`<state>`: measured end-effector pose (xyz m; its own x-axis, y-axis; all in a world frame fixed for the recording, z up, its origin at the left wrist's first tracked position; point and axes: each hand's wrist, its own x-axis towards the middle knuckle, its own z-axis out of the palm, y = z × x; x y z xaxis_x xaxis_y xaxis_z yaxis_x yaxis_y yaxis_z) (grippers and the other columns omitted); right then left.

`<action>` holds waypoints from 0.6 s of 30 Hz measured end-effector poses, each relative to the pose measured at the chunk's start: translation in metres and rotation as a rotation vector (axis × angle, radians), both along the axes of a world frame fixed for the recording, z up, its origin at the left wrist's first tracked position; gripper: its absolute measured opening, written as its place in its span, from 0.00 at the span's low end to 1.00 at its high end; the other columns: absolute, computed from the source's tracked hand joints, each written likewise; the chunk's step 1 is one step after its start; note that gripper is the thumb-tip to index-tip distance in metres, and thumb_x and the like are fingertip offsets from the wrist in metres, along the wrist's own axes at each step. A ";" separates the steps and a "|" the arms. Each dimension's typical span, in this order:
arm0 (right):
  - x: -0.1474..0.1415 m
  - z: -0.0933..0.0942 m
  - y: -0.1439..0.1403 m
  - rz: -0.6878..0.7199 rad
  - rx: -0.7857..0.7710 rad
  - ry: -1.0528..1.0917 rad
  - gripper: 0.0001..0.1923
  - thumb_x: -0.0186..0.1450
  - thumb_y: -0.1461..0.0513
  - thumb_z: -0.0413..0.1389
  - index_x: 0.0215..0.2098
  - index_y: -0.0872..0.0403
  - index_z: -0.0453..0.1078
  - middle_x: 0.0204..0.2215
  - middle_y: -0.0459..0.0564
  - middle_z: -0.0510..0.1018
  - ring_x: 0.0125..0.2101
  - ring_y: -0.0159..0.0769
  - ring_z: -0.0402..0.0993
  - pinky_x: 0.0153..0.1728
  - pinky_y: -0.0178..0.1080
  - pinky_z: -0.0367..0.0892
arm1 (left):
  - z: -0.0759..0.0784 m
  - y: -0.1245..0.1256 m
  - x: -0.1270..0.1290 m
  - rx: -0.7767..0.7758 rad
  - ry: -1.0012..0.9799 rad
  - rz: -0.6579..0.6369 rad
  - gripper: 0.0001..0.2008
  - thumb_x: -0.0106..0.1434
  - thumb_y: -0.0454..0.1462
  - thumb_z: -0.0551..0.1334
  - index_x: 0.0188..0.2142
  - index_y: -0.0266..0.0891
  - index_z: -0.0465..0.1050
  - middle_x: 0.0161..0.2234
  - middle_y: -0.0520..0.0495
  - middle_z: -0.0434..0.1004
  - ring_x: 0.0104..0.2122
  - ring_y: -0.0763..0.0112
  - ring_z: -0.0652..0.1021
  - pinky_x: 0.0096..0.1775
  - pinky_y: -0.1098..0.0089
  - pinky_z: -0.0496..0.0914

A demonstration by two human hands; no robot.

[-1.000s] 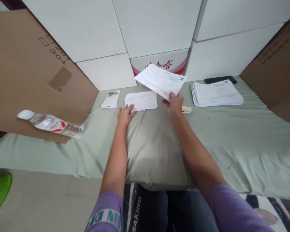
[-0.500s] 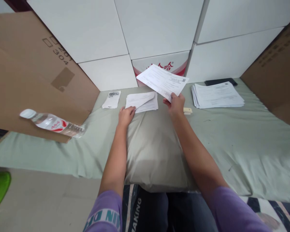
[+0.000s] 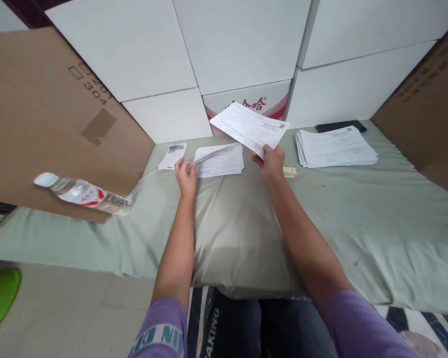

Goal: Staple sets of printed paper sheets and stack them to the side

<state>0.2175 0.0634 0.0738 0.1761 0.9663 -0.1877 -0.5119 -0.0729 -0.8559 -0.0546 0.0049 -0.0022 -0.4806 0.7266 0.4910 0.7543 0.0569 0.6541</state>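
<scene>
My left hand (image 3: 185,175) pinches the left corner of the top sheet of a small stack of papers (image 3: 220,160), fingers closed on that corner so that it curls up off the rest. My right hand (image 3: 271,161) is closed on the near edge of a single printed sheet (image 3: 249,127), holding it up in the air, tilted, above the far part of the bed (image 3: 358,209) and in front of a white box with red print (image 3: 246,102).

From the head camera, the small stack lies near the far edge of the bed, just past a grey-green pillow (image 3: 235,233) that both my forearms cross. Left of the stack, near the far left corner of the bed, lies a small white packet (image 3: 170,158) with a metal clip (image 3: 175,147) at its far end. Just right of my right hand a small cream-coloured object (image 3: 289,171) sits on the bedsheet; I cannot tell what it is. Further right, toward the far right side of the bed, a thicker pile of printed sheets (image 3: 334,146) rests flat, with a dark phone (image 3: 339,126) just behind it at the far edge. A plastic water bottle (image 3: 84,193) lies on its side at the left edge of the bed, against a brown cardboard box (image 3: 41,124). Another cardboard box (image 3: 425,109) stands at the right.
</scene>
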 end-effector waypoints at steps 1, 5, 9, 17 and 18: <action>0.000 -0.001 0.000 -0.004 -0.002 0.001 0.13 0.65 0.67 0.52 0.48 0.54 0.68 0.36 0.48 0.78 0.21 0.26 0.72 0.22 0.33 0.78 | -0.001 0.001 0.000 0.033 -0.029 0.016 0.10 0.70 0.41 0.56 0.41 0.39 0.74 0.57 0.37 0.72 0.60 0.61 0.72 0.58 0.63 0.69; 0.000 -0.005 0.002 -0.006 0.005 -0.001 0.13 0.65 0.67 0.52 0.47 0.53 0.68 0.37 0.48 0.78 0.21 0.26 0.72 0.24 0.34 0.78 | -0.001 0.001 0.000 0.142 -0.134 0.076 0.14 0.72 0.44 0.53 0.37 0.39 0.72 0.38 0.44 0.78 0.42 0.67 0.79 0.46 0.69 0.72; 0.000 -0.009 0.005 0.002 0.010 -0.023 0.14 0.65 0.65 0.53 0.49 0.52 0.68 0.37 0.48 0.78 0.22 0.27 0.73 0.24 0.34 0.78 | 0.003 -0.004 0.004 0.155 -0.224 0.122 0.24 0.76 0.46 0.42 0.35 0.39 0.73 0.34 0.45 0.78 0.36 0.68 0.79 0.43 0.67 0.72; 0.001 -0.006 0.004 -0.002 -0.014 -0.002 0.13 0.65 0.67 0.51 0.48 0.53 0.67 0.35 0.48 0.78 0.21 0.27 0.72 0.24 0.35 0.79 | 0.006 -0.011 0.015 -0.239 0.083 0.250 0.21 0.58 0.52 0.69 0.41 0.41 0.73 0.52 0.29 0.74 0.60 0.38 0.68 0.61 0.41 0.61; 0.001 -0.007 0.004 -0.005 -0.013 -0.005 0.13 0.65 0.67 0.52 0.48 0.53 0.67 0.35 0.48 0.78 0.22 0.28 0.72 0.24 0.35 0.79 | 0.003 -0.011 0.016 -0.268 0.081 0.251 0.25 0.55 0.54 0.71 0.42 0.40 0.72 0.53 0.27 0.73 0.60 0.35 0.67 0.61 0.38 0.60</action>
<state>0.2184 0.0679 0.0671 0.1820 0.9629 -0.1991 -0.5082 -0.0813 -0.8574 -0.0381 -0.0061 0.0008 -0.6273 0.6993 0.3427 0.7438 0.4077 0.5296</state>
